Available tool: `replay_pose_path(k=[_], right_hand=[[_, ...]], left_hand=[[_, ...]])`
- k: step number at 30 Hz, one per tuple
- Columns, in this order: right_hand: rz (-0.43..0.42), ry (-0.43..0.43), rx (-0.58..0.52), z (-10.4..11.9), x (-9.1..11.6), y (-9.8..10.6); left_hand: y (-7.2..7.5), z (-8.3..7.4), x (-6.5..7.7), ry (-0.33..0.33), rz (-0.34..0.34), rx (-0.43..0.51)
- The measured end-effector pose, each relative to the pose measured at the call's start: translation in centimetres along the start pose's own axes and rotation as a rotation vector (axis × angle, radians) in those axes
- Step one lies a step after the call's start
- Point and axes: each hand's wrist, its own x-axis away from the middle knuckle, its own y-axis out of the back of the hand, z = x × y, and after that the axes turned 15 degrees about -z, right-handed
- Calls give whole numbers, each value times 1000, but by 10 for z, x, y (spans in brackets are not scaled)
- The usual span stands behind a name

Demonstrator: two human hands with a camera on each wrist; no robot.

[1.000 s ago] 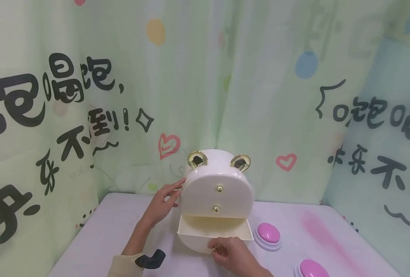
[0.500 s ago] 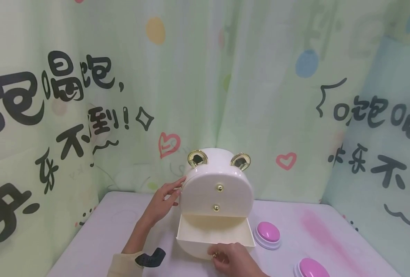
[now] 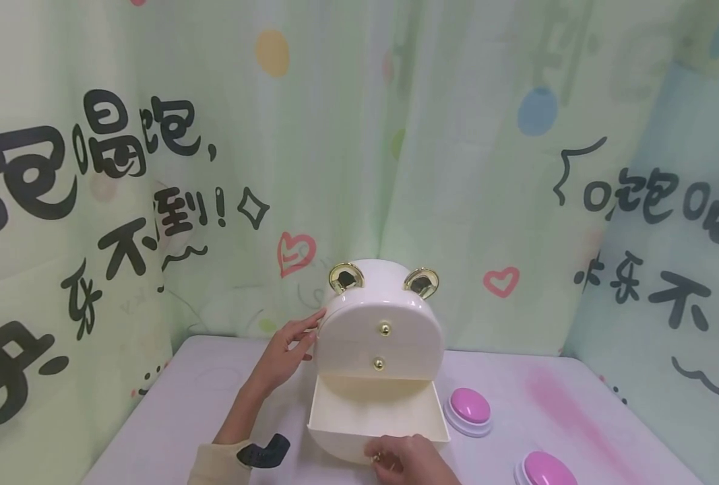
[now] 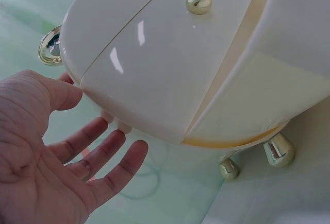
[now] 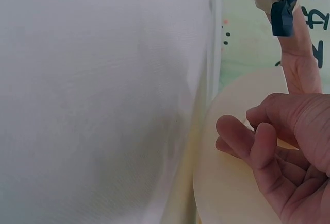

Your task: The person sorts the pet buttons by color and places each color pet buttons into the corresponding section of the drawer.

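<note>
A white rounded drawer box [image 3: 359, 343] with gold ears and gold knobs stands on the table. Its bottom drawer [image 3: 335, 438] is pulled out, and the part of its inside that shows holds nothing. My right hand [image 3: 410, 458] pinches the gold knob on the drawer's front between thumb and finger; the knob is mostly hidden. Against the left side of the box rests my left hand [image 3: 283, 357], fingers spread and fairly straight. In the left wrist view, the left thumb [image 4: 67, 92] touches the edge of the box, whose gold feet [image 4: 280, 150] show below.
Two pink push buttons on white bases stand to the right: one button [image 3: 470, 405] beside the drawer, another button [image 3: 547, 469] nearer the front edge. A printed curtain [image 3: 347, 135] hangs around the white table [image 3: 213, 377] on the back and sides.
My right hand has drawn the bottom drawer farther out toward me, and more of its inside shows. The left hand keeps its place on the side of the box.
</note>
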Motion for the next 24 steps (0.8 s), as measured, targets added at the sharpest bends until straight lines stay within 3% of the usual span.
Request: replay_pose_path(k=[7, 10, 14, 17, 24], right_hand=[[-50, 176, 98, -2, 5, -1], [-51, 197, 106, -2, 6, -1], [-20, 143, 65, -3, 7, 0], [-17, 156, 33, -5, 8, 1], [-143, 276, -61, 1, 13, 4]], left_hand=[[-1, 2, -1, -34, 1, 2], [0, 2, 0, -38, -1, 2], [0, 2, 0, -28, -4, 0], [0, 3, 1, -28, -2, 2], [0, 2, 0, -19, -4, 5]])
